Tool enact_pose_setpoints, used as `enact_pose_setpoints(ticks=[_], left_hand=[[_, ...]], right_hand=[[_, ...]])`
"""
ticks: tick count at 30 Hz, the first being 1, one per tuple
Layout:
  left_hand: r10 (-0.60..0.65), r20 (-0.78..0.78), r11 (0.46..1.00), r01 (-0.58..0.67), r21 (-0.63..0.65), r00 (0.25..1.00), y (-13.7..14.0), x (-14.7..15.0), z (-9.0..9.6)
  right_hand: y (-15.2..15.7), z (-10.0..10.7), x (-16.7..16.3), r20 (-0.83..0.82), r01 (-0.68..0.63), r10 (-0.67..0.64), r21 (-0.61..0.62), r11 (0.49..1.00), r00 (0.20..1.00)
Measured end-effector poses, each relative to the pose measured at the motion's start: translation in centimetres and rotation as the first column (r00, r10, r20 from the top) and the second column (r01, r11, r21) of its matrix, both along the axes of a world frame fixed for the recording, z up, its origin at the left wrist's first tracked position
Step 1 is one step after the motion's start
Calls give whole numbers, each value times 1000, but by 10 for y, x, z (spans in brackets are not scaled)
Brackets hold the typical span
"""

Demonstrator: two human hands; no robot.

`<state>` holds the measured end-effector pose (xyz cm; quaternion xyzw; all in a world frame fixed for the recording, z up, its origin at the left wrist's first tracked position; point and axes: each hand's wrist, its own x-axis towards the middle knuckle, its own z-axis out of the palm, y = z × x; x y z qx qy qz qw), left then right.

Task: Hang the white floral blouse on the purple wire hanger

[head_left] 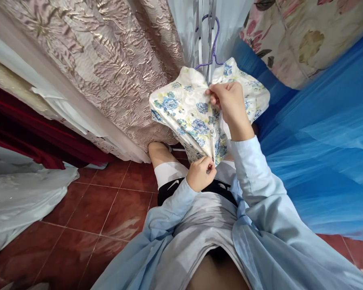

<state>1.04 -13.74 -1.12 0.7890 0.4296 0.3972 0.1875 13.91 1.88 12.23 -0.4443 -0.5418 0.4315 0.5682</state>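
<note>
A white blouse (pixel 187 108) with blue and yellow-green flowers hangs in front of me on a purple hanger (pixel 214 44). A seam or opening runs down its middle; I cannot tell whether it has a zip. Near the neckline, my right hand (pixel 229 100) is closed in a pinch at the top of that line. Lower down, my left hand (pixel 201 174) is closed on the fabric at the bottom of the same line. Between both hands the cloth is drawn taut, with folds running towards the left hand. Whatever small part the right fingertips pinch is hidden.
Metal strips (pixel 200 40) run down beside the hanger hook. Shiny pink textured fabric (pixel 117 68) hangs on the left, with a dark red cloth (pixel 48 133) farther out. Blue tulle (pixel 326 161) and floral fabric (pixel 305 40) hang on the right. Red tiles (pixel 109 209) cover the floor.
</note>
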Motion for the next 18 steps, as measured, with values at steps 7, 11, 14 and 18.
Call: enact_pose_setpoints(ticks=[7, 11, 14, 18], left_hand=[[-154, -1, 987, 154, -55, 988, 9, -3, 0], [-36, 187, 987, 6, 162, 982, 59, -18, 55], [-6, 230, 948, -67, 312, 973, 114, -25, 108], [-69, -49, 916, 83, 392, 996, 166, -21, 147]], right_hand=[[8, 15, 1, 35, 42, -48, 144, 989, 998], [-10, 15, -1, 36, 55, -62, 173, 983, 997], [-23, 17, -3, 25, 77, -82, 144, 987, 996], [-26, 16, -3, 29, 89, -94, 154, 984, 995]])
